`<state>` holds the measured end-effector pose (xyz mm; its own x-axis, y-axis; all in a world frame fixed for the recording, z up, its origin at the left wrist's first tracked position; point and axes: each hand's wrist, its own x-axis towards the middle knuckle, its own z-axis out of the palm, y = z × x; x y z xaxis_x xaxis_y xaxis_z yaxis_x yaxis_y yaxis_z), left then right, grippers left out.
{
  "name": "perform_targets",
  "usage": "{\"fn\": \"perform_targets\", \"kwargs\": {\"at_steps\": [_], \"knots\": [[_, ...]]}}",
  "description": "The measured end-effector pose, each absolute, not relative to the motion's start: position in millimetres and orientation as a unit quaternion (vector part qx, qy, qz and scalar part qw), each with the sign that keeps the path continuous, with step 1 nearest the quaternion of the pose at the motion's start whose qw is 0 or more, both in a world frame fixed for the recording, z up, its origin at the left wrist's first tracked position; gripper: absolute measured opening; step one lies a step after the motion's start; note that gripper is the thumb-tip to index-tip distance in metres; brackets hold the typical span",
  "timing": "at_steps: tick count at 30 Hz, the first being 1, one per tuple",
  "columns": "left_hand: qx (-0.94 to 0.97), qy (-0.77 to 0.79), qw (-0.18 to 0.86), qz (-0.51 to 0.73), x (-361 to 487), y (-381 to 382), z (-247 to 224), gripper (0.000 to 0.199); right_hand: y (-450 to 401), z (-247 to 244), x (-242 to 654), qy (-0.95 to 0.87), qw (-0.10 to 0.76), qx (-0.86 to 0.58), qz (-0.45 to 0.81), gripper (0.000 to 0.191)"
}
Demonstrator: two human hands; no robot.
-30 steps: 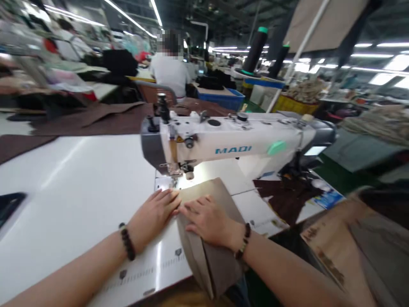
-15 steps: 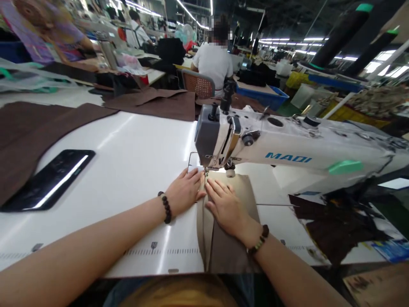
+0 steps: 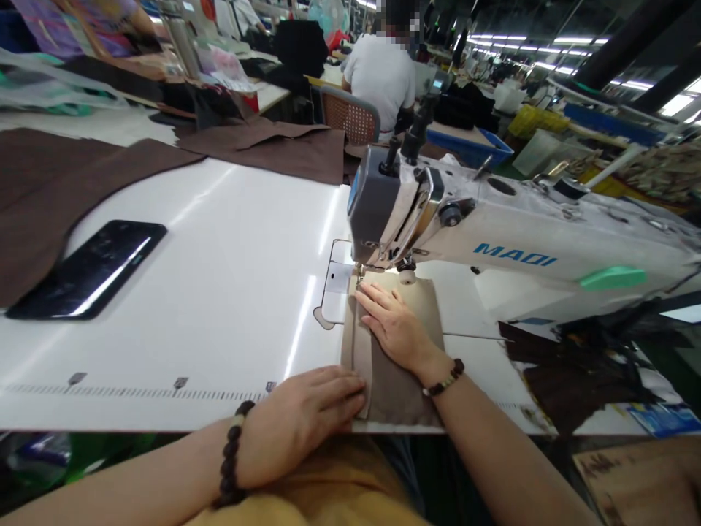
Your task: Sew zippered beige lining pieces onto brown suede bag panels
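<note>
One long taupe fabric panel (image 3: 406,398), far end under the white-and-grey sewing machine (image 3: 509,230). My right hand (image 3: 397,329) lies flat, uncurled, on it; my left hand (image 3: 304,416) touches its near-left edge (pinching or not, cannot tell).

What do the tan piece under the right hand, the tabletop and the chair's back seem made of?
Tan piece: probably fabric; matte, with a flat fold. Tabletop: perhaps laminate; glossy white, with streaks of reflected light. Chair's back: plastic or woven cane; small regular holes, finish unclear.
</note>
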<state>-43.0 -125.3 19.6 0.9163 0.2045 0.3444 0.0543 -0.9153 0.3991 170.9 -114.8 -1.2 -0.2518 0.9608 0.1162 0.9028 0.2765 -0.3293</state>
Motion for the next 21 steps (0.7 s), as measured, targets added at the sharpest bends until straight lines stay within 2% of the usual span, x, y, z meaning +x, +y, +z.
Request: {"fn": "perform_targets", "kwargs": {"at_steps": [11,16,21], "knots": [[0.976,0.048,0.133,0.164,-45.4,-138.4,5.8,0.033,-115.6,2.1,171.0,-0.801,0.132,-0.573,0.11,0.039],[0.981,0.061,0.092,0.16,-53.1,-148.7,-3.0,0.033,-121.5,9.6,169.1,-0.817,0.093,-0.558,0.108,0.042],[0.97,0.058,0.159,0.177,-58.5,-140.7,12.7,0.031,-177.2,19.2,154.3,-0.86,0.043,-0.495,0.114,0.043]]}}
